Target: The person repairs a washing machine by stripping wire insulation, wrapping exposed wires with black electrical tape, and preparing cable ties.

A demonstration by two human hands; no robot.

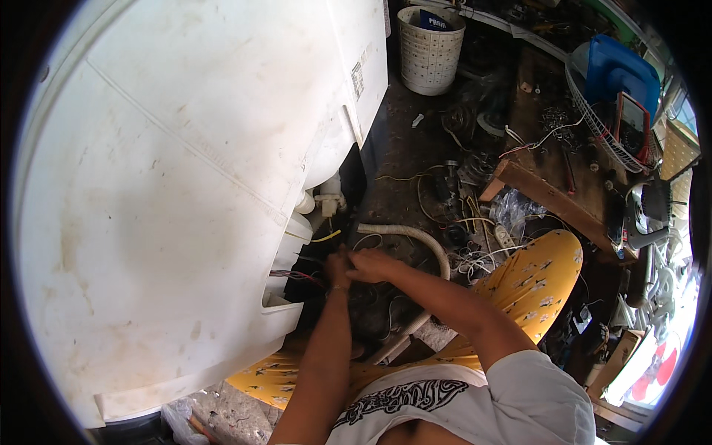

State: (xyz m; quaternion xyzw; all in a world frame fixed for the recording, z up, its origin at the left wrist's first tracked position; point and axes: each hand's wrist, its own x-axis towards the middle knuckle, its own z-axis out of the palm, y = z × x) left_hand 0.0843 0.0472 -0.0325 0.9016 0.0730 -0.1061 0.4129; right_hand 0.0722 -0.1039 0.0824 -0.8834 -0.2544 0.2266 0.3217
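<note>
The person's 2 hands meet low beside the open side of the white machine casing [178, 185], the left hand [337, 268] near the red and dark wires [295, 275] that come out of it, and the right hand [372, 265] against the left; the fingers are bent close together, but I cannot tell whether they hold anything. Farther off, a white bucket [429, 63] contains a dark blue item [434, 21], and by the wooden table [549, 167], 1 white mesh basket [599, 132] holds a blue plastic piece [621, 70] and a red-edged meter [633, 122].
</note>
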